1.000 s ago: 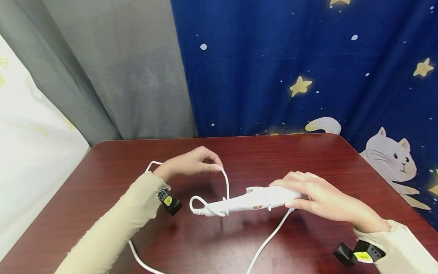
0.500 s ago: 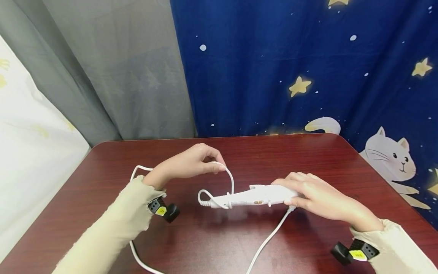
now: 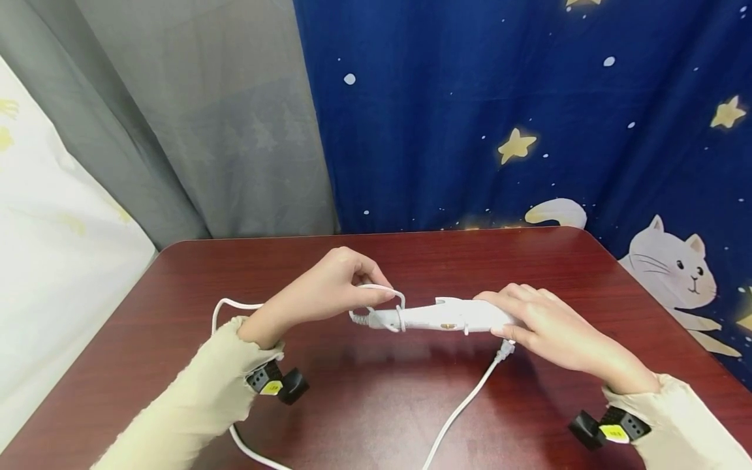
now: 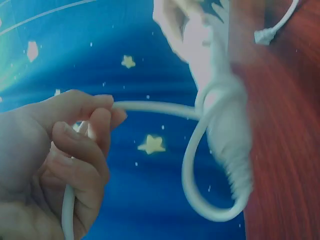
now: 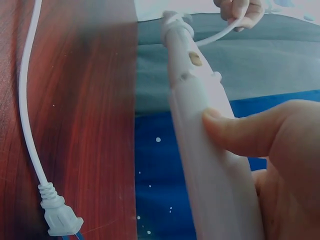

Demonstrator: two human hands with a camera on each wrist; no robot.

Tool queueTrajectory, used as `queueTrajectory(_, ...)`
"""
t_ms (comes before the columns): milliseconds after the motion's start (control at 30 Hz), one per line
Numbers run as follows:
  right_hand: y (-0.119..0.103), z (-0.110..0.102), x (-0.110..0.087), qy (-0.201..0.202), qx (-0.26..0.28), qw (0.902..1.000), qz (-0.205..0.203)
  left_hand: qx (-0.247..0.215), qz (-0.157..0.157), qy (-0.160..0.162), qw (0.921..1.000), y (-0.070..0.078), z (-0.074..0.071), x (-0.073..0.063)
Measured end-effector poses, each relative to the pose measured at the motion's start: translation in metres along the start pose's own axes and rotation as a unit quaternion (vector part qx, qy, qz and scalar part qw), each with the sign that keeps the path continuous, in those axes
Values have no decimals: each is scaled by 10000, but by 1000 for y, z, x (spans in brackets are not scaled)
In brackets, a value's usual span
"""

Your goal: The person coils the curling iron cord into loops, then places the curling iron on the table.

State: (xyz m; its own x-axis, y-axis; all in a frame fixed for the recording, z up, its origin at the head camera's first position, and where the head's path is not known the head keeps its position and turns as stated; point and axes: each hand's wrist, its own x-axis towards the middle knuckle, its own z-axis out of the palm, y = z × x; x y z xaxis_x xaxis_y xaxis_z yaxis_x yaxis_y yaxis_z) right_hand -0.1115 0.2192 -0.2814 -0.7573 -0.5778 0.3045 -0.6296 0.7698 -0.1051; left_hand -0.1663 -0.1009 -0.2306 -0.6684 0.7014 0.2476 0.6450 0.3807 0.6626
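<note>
A white hair straightener (image 3: 435, 318) is held level above the table, its thick end gripped by my right hand (image 3: 549, 333). In the right wrist view my thumb (image 5: 240, 132) lies along its body, ahead of which sits a small brownish switch (image 5: 195, 59). My left hand (image 3: 329, 287) pinches the white cord (image 4: 155, 107) between thumb and fingertips, and more cord runs through the curled fingers behind. Around the straightener's narrow end the cord is wrapped, with a loose loop (image 4: 187, 170) leaving the ribbed cord sleeve (image 4: 240, 172).
Below my right hand, the cord's plug (image 3: 505, 349) lies over the dark red wooden table (image 3: 352, 405). The rest of the cord (image 3: 222, 313) passes behind and under my left forearm. Grey and blue curtains (image 3: 423, 117) hang beyond the far edge.
The hair straightener has risen and shifted slightly right in the head view. My left hand has moved a little right with the cord, and the cord's loop at the narrow end looks smaller.
</note>
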Motion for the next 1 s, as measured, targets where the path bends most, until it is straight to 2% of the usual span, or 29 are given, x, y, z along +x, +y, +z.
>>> queueTrajectory(133,-1,-2,2,287,-223,9986,390,-184,-115,377,9991,6,9,-2)
queueTrajectory(233,-1,-1,4,600,-332,9954,664,-519,-229,542,9969,6,15,-4)
queueTrajectory(433,0,-1,4,1263,-144,9852,1149,-1132,-220,494,9921,0,29,-10)
queueTrajectory(700,-5,-3,8,2019,176,9664,1581,-1094,9,722,9914,-12,43,-13)
queueTrajectory(833,-5,-6,10,2229,293,9594,1703,-1221,71,771,9895,-21,48,-16)
queueTrajectory(1000,-2,-11,12,2322,441,9549,1800,-1464,-77,741,9864,-36,56,-22)
